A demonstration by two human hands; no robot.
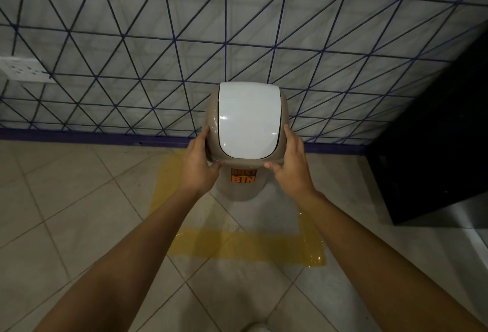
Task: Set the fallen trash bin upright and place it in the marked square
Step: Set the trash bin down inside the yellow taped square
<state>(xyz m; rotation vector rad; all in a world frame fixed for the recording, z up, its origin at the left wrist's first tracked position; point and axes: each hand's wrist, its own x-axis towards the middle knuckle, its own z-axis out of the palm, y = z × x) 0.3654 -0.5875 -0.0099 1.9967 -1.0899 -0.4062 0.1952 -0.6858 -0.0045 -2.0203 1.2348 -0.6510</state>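
Note:
The trash bin (248,123) is beige with a white swing lid and an orange "DUST BIN" label on its front. It stands upright, seen from above, inside the square of yellow tape (245,248) on the tiled floor. My left hand (200,164) grips the left side of the lid rim. The right side of the rim is held by my right hand (290,165). Whether the base rests on the floor or hangs just above it I cannot tell.
A wall with a dark blue triangular line pattern (158,41) rises right behind the bin, with a purple skirting strip along its foot. A white socket plate (25,70) is on the wall at left. A tall black cabinet (435,133) stands at the right.

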